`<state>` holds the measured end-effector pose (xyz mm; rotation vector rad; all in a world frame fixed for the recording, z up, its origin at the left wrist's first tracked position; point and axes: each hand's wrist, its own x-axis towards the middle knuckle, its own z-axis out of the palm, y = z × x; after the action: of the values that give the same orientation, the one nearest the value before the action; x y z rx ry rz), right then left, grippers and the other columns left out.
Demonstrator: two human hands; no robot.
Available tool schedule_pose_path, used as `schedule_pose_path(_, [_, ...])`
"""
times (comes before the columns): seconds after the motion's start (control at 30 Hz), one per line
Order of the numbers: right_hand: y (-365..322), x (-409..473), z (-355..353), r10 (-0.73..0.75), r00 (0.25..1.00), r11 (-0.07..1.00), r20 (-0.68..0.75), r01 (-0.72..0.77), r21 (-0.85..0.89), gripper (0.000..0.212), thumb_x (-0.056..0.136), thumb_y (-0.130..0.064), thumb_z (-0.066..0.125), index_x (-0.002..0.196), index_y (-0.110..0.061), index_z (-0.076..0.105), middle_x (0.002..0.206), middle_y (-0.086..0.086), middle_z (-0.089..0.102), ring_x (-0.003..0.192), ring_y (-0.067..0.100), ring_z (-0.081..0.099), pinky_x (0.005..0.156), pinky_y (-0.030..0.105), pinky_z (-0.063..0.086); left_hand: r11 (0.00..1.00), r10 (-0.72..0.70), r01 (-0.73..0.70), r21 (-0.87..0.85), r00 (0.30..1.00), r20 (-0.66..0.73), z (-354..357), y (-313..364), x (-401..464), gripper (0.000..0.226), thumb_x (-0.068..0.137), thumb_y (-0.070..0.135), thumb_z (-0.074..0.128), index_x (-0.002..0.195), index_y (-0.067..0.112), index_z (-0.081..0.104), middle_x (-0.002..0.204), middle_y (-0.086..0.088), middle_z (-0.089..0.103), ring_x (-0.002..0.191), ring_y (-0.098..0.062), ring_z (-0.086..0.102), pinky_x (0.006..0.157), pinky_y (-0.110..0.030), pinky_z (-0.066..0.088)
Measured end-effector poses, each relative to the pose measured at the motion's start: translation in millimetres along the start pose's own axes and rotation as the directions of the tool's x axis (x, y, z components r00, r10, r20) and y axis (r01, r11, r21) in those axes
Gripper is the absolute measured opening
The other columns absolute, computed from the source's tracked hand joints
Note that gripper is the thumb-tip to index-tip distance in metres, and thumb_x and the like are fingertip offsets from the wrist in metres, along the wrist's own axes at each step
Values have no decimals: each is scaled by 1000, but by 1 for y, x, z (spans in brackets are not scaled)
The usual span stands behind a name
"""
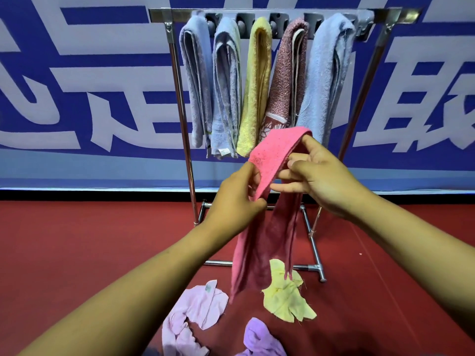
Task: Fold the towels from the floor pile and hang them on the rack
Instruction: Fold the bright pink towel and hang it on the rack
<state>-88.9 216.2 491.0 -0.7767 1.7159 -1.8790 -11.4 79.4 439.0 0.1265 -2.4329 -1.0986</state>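
Five towels hang on the rack [282, 12], far centre: from left, pale blue towel [196, 80]; grey-blue towel [226, 83]; yellow towel [257, 83]; mottled red-pink towel [285, 75]; light blue towel [326, 73]. One pink towel [270, 155] held up mid-scene by two hands, left hand [236, 199] & right hand [321, 178]; so six towels off the floor. Three cloths on the red floor [77, 253], near: pale pink cloth [195, 309] at left; purple cloth [259, 337] nearest, centre; yellow cloth [288, 294] at right; total nine textiles, one rack.
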Motion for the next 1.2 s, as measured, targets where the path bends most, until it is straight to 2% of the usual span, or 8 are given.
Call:
schedule_pose_path(0.27, [5, 0, 3, -16, 1000, 991, -20, 13, -136, 60, 96, 10, 35, 146, -19, 19, 103, 6, 63, 77, 17, 70, 68, 38, 58, 999, -9, 10, -40, 1000, 22, -9, -21, -6, 31, 84, 6, 65, 84, 21, 38, 67, 5, 50, 51, -8, 42, 53, -21, 32])
schedule_pose_path(0.43, [5, 1, 5, -31, 1000, 994, -3, 30, -104, 68, 97, 11, 34, 151, -21, 7, 131, 23, 51, 94, 23, 69, 70, 36, 60, 959, 245, -255, 124, 965, 87, -9, -23, -11, 27, 88, 0, 47, 96, 25, 45, 90, 10, 46, 75, -3, 47, 66, -23, 38])
schedule_pose_path(0.57, [3, 1, 5, -55, 998, 992, 9, 55, -113, 65, 98, 10, 33, 150, -20, 8, 123, 20, 52, 99, 25, 67, 73, 37, 59, 913, 241, -279, 298, 958, 157, -8, -23, -13, 26, 88, 28, 36, 108, 32, 50, 116, 3, 46, 83, -24, 58, 70, -37, 50])
schedule_pose_path(0.77, [2, 0, 6, -103, 995, 989, -9, 102, -106, 59, 97, 10, 34, 145, -18, 16, 96, 15, 47, 100, 28, 67, 77, 35, 59, 857, 221, -266, 441, 964, 151, -3, -28, -19, 25, 89, 33, 63, 101, 15, 50, 103, -2, 44, 73, -31, 55, 60, -43, 47])
schedule_pose_path(0.9, [1, 0, 6, -114, 993, 984, -19, 110, -141, 62, 96, 10, 37, 146, -20, 17, 111, 29, 54, 95, 27, 69, 73, 33, 60, 921, 189, -214, 325, 976, 107, -3, -37, -25, 22, 82, 7, 58, 90, 20, 42, 88, 8, 36, 69, -19, 42, 61, -40, 41])
schedule_pose_path(1.03, [1, -2, 6, -132, 991, 979, -23, 127, -159, 64, 94, 11, 43, 145, -19, 20, 114, 26, 58, 81, 12, 69, 67, 27, 59, 990, 85, -89, 107, 996, 38, -3, -41, -25, 37, 79, 8, 59, 74, 27, 28, 70, 5, 42, 64, -8, 34, 60, -33, 32])
schedule_pose_path(1.1, [1, -4, 6, -149, 989, 978, -20, 144, -147, 63, 92, 9, 49, 143, -19, 24, 116, 32, 55, 86, 17, 66, 66, 27, 57, 976, -49, 77, -205, 989, 141, -7, -41, -27, 39, 82, 4, 68, 80, 21, 33, 81, -5, 57, 67, -9, 48, 64, -31, 44])
schedule_pose_path(1.2, [0, -5, 6, -175, 984, 976, -16, 172, -133, 63, 90, 5, 55, 142, -18, 28, 116, 24, 62, 95, 22, 64, 68, 29, 58, 785, -197, 289, -548, 955, 222, -18, -40, -22, 41, 80, 16, 77, 102, 17, 42, 115, -3, 59, 90, -5, 62, 87, -29, 50])
